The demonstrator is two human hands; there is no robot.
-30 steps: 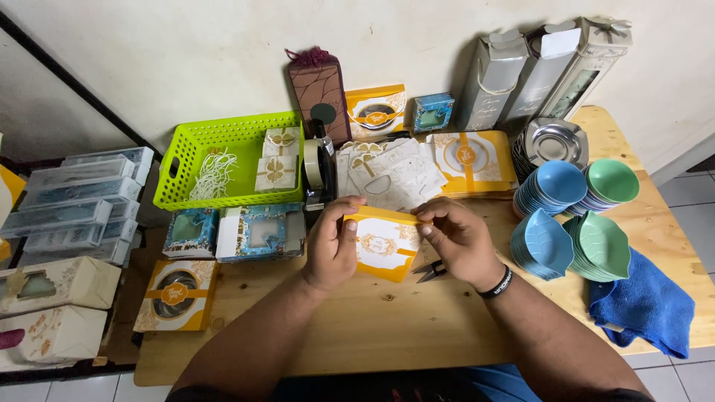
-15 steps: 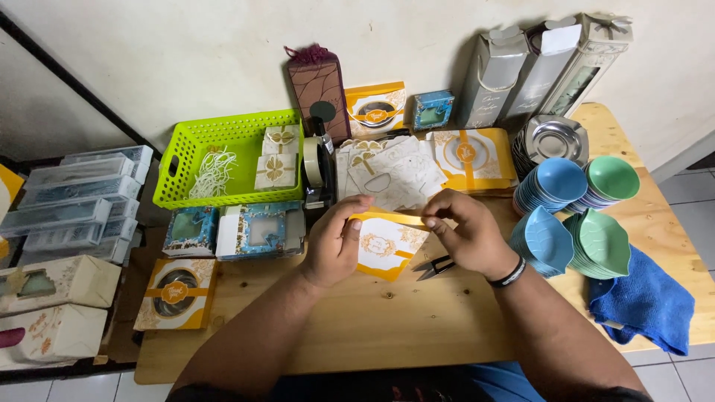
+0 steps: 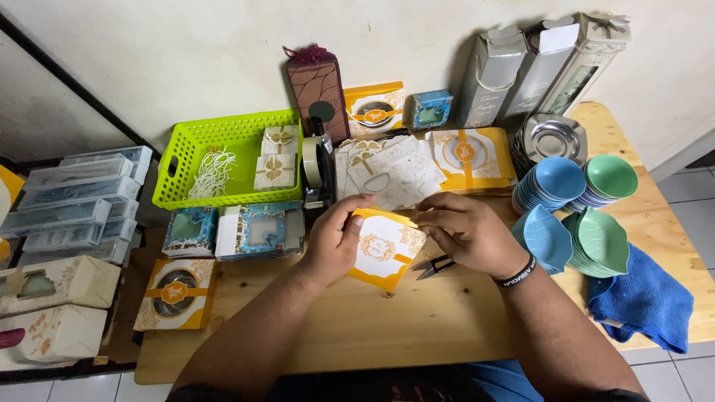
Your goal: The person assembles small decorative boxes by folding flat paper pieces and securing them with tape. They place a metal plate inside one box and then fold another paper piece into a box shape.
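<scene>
Hands, left hand [image 3: 335, 242] and right hand [image 3: 465, 231], still grasp the yellow-white box [image 3: 381, 249], now tilted more, at frame centre.

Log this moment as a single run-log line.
left hand: holds yellow-white card box | right hand: pinches box's top edge | thread snips: on wooden table
</scene>
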